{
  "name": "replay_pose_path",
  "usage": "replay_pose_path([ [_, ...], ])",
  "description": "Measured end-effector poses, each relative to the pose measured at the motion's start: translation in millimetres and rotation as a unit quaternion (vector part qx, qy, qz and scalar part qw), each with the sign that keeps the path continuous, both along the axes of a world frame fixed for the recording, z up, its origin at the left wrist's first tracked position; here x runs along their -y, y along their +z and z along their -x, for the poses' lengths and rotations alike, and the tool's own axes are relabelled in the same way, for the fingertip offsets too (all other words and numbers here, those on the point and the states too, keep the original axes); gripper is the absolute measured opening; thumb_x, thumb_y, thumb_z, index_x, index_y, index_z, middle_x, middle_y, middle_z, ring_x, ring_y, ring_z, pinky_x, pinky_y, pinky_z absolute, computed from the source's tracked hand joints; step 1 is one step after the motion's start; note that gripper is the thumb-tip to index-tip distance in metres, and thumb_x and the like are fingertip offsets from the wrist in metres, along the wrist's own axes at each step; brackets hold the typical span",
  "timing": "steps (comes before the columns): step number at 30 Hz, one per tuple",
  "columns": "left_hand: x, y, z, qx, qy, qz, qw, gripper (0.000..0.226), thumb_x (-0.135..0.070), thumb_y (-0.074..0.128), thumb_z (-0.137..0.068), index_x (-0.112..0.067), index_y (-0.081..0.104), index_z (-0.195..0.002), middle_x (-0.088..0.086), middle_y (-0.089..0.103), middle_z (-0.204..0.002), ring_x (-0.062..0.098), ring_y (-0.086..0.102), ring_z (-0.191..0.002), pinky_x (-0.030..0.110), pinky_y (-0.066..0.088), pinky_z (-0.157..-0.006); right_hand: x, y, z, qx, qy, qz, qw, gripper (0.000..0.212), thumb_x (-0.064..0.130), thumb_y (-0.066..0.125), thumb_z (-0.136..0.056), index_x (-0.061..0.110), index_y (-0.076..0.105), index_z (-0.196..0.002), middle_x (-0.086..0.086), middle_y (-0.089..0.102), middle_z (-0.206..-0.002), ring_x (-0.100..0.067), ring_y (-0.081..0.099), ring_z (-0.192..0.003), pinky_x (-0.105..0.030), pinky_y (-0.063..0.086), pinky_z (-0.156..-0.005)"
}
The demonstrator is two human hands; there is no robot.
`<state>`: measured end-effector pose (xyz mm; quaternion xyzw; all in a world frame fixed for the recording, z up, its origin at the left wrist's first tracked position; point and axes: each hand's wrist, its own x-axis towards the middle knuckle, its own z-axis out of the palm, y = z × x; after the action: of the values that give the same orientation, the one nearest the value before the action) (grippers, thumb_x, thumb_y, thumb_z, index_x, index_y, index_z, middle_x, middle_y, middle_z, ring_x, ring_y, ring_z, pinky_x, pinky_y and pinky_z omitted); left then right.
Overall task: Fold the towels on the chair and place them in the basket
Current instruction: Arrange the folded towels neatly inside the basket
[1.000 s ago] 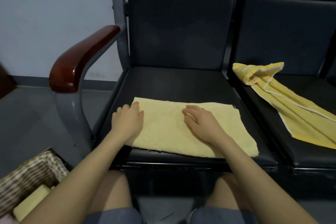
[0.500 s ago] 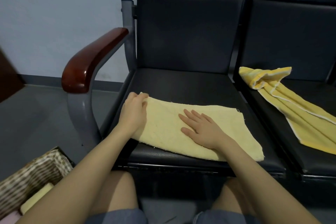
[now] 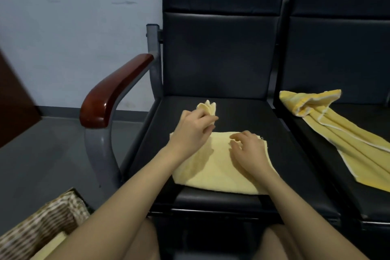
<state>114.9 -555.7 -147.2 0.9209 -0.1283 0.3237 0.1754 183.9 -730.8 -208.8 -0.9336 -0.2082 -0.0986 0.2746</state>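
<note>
A pale yellow towel (image 3: 219,173) lies on the black seat of the left chair (image 3: 242,112). My left hand (image 3: 193,129) pinches the towel's left end, lifted above the seat, with the corners sticking up past my fingers. My right hand (image 3: 250,150) rests with curled fingers on the towel's right part, near its far edge. A second, brighter yellow towel with white stripes (image 3: 341,135) lies unfolded on the right seat. The woven basket (image 3: 38,226) stands on the floor at the lower left with a pale folded towel (image 3: 48,248) inside.
A red-brown wooden armrest (image 3: 114,93) on a grey metal frame stands left of the seat, between the seat and the basket. A grey floor and a pale wall lie to the left. My knees are close to the seat's front edge.
My left hand has gripped the towel's left end and lifted it up and to the right. My right hand has shifted right on the towel and curled its fingers. The towel now looks shorter.
</note>
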Motion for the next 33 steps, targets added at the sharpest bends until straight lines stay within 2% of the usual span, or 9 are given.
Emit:
replay_pose_path([
  [6,65,-10,-18,-0.067,-0.018,0.156,0.985,0.025,-0.010,0.061,-0.091,-0.014,0.069,-0.115,0.005,0.061,-0.104,0.019,0.056,-0.095,0.025,0.030,-0.084,75,-2,1,-0.074,-0.033,-0.030,0.996,0.025,0.025,0.051,-0.097,0.026,0.062,-0.119,0.013,0.063,-0.092,-0.012,0.054,-0.104,-0.022,0.014,-0.086],
  [8,83,-14,-27,-0.072,-0.018,0.177,0.981,0.025,-0.011,0.060,-0.092,-0.015,0.069,-0.115,0.004,0.060,-0.105,0.021,0.056,-0.097,0.028,0.035,-0.089,82,-9,-2,-0.110,-0.023,-0.061,0.992,0.027,0.028,0.050,-0.098,0.032,0.059,-0.123,0.015,0.066,-0.094,-0.007,0.055,-0.105,-0.022,0.014,-0.094],
  [10,99,-15,-36,-0.077,-0.007,0.189,0.979,0.026,-0.012,0.059,-0.092,-0.015,0.068,-0.117,0.004,0.060,-0.107,0.023,0.055,-0.098,0.028,0.035,-0.090,86,-14,-7,-0.141,-0.029,-0.148,0.978,0.024,0.034,0.051,-0.097,0.039,0.056,-0.119,0.018,0.069,-0.094,-0.003,0.057,-0.105,-0.035,0.021,-0.111],
  [12,110,-14,-43,-0.086,0.001,0.180,0.980,0.028,-0.015,0.058,-0.093,-0.015,0.066,-0.121,0.004,0.059,-0.111,0.022,0.054,-0.102,0.024,0.029,-0.089,86,-13,-11,-0.144,-0.046,-0.202,0.968,0.019,0.035,0.049,-0.097,0.039,0.054,-0.115,0.023,0.070,-0.089,-0.002,0.057,-0.105,-0.046,0.028,-0.111],
  [18,117,-20,-56,-0.210,-0.026,0.105,0.972,0.041,-0.037,0.049,-0.097,-0.018,0.055,-0.133,-0.001,0.053,-0.130,0.020,0.056,-0.110,0.037,0.040,-0.101,83,6,-23,-0.160,-0.111,-0.262,0.945,0.032,0.041,0.055,-0.094,0.023,0.057,-0.120,0.014,0.066,-0.085,-0.010,0.059,-0.100,-0.045,0.031,-0.108],
  [21,96,-27,-52,-0.188,0.034,0.100,0.977,0.034,-0.031,0.045,-0.099,-0.019,0.058,-0.128,-0.003,0.055,-0.129,0.019,0.054,-0.113,0.035,0.035,-0.103,76,6,-29,-0.148,-0.115,-0.252,0.949,0.034,0.029,0.065,-0.088,0.023,0.054,-0.120,0.008,0.068,-0.081,-0.009,0.060,-0.092,-0.039,0.028,-0.105],
  [26,65,-44,-42,-0.220,0.109,-0.009,0.969,0.034,-0.041,0.041,-0.098,-0.026,0.067,-0.115,-0.010,0.056,-0.126,0.016,0.045,-0.116,0.033,0.026,-0.099,71,7,-34,-0.064,-0.087,-0.309,0.945,0.035,0.013,0.063,-0.087,0.033,0.052,-0.113,0.004,0.065,-0.078,-0.005,0.060,-0.076,-0.050,0.035,-0.106],
  [30,56,-47,-37,-0.289,0.120,-0.095,0.945,0.044,-0.049,0.035,-0.098,-0.024,0.058,-0.126,-0.006,0.049,-0.137,0.019,0.038,-0.128,0.037,0.026,-0.102,69,6,-36,-0.049,-0.121,-0.205,0.970,0.033,0.016,0.058,-0.092,0.025,0.054,-0.123,0.005,0.059,-0.099,-0.013,0.056,-0.098,-0.035,0.023,-0.103],
  [33,51,-52,-37,-0.360,0.102,-0.088,0.923,0.054,-0.053,0.028,-0.099,-0.029,0.033,-0.146,-0.005,0.022,-0.157,0.018,0.016,-0.145,0.041,0.014,-0.114,69,2,-35,-0.016,-0.085,-0.143,0.986,0.033,0.028,0.052,-0.097,0.029,0.053,-0.130,0.007,0.048,-0.130,-0.012,0.042,-0.121,-0.030,0.015,-0.096],
])
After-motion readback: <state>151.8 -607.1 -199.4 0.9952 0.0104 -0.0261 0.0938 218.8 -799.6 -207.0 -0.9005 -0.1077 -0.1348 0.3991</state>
